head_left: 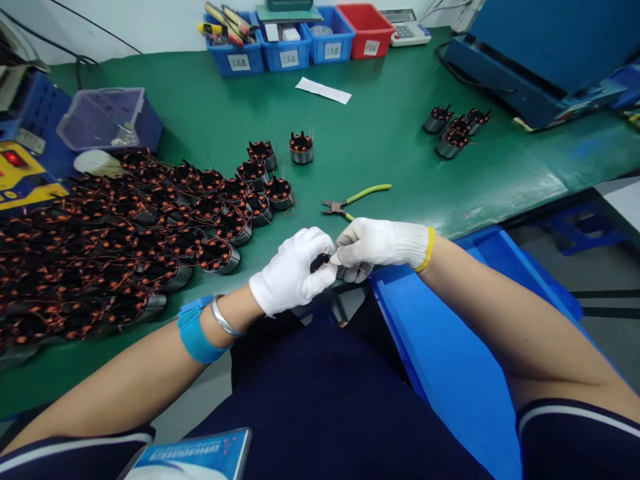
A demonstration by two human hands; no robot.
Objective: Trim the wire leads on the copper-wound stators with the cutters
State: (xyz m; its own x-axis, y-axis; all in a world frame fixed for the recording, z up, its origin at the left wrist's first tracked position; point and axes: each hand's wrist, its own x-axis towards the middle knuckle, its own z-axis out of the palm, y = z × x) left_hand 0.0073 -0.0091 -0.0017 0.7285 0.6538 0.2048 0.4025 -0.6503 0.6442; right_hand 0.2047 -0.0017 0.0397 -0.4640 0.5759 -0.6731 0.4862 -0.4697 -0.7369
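My left hand (300, 272), in a white glove, is closed around a motor stator (320, 263) near the table's front edge. Only a dark piece of the stator shows between the gloves. My right hand (373, 245), in a white knit glove with a yellow cuff, pinches at the stator's side; what its fingertips hold is too small to make out. Just beyond the hands lie cutting pliers (345, 203) with yellow-green handles, jaws to the left. A single stator (301, 148) with copper windings stands upright farther back.
Many wound stators (185, 243) crowd the left side. Several more stators (454, 137) stand at the right, near a blue machine (540, 60). Tool boxes (285, 57) line the back. A paper strip (323, 90) lies before them. A blue bin (450, 373) sits below the edge.
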